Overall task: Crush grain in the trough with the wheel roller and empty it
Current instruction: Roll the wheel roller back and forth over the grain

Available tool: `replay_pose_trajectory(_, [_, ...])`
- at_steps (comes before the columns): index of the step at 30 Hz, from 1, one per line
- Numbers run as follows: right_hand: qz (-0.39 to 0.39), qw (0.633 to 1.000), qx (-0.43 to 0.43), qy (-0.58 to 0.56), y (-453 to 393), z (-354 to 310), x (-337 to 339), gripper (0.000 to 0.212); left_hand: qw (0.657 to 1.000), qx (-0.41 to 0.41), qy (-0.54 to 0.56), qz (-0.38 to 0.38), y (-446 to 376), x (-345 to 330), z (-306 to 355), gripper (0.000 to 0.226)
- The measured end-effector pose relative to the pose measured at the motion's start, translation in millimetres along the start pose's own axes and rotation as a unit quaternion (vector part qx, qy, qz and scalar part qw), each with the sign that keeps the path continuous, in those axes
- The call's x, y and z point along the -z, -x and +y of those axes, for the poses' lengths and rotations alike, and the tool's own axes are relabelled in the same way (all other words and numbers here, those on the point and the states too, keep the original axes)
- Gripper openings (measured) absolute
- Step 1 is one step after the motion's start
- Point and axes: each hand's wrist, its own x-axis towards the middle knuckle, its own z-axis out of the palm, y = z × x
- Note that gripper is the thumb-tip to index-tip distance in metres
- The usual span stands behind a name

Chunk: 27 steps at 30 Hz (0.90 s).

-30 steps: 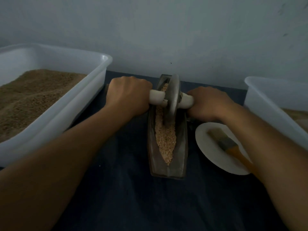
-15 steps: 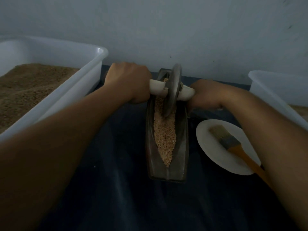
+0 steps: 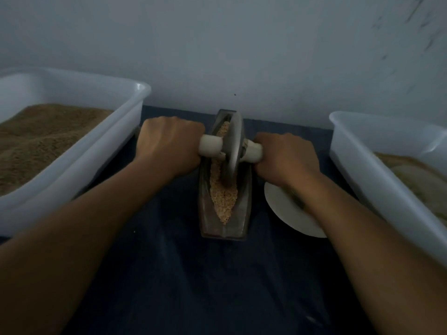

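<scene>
**Rolling the wheel through the grain, both fists on the axle**

Keeping the wheel roller (image 3: 232, 147) upright is what matters most in this step, I judge: its thin metal disc stands in the groove of the trough (image 3: 225, 189), and if one side of me presses harder the disc will lean and ride up the trough wall instead of biting the grain (image 3: 223, 201). So I want even weight through both handle stubs and long strokes along the groove, from the 12 o'clock end by the wall to the 6 o'clock tip nearest me, where a wedge of grain looks coarse and unbroken. I would slow near each end so nothing spills onto the dark cloth of the table (image 3: 193, 274).

My left hand (image 3: 169, 146) sits at 9 o'clock of the disc, its fingers curled tight round the pale handle, knuckles up, wrist straight. My right hand (image 3: 285, 158) mirrors it at 3 o'clock, fingers wrapped round the other stub. Both forearms reach forward and converge on the trough, elbows low.

The trough lies lengthwise at the table's centre, the disc standing in its far half. A white tub (image 3: 72, 153) of brown meal stands at 9 o'clock, a second tub (image 3: 387, 165) at 3 o'clock, and a white plate (image 3: 283, 209) lies just beside the trough under my right wrist. Emptying is not yet due, to my eye.
</scene>
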Motion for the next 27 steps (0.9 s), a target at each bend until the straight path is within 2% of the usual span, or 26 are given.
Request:
replay_pose_trajectory(13, [0.098, 0.994, -0.012, 0.045, 40, -19, 8, 0.025, 0.999, 0.003, -0.021, 0.039, 31, 5, 5, 0.041])
replay_pose_trajectory(16, [0.087, 0.995, -0.007, 0.051, 37, -18, 5, 0.025, 0.999, 0.0, -0.014, 0.032, 28, 3, 4, 0.039])
replay_pose_trajectory(19, [0.076, 0.996, -0.008, 0.046, 27, -13, 4, 0.022, 1.0, 0.01, 0.0, 0.023, 22, -1, 4, 0.027])
replay_pose_trajectory(27, [-0.021, 1.0, -0.012, 0.015, -7, -1, 1, 0.019, 0.999, 0.02, -0.001, -0.033, -7, -8, -2, 0.023])
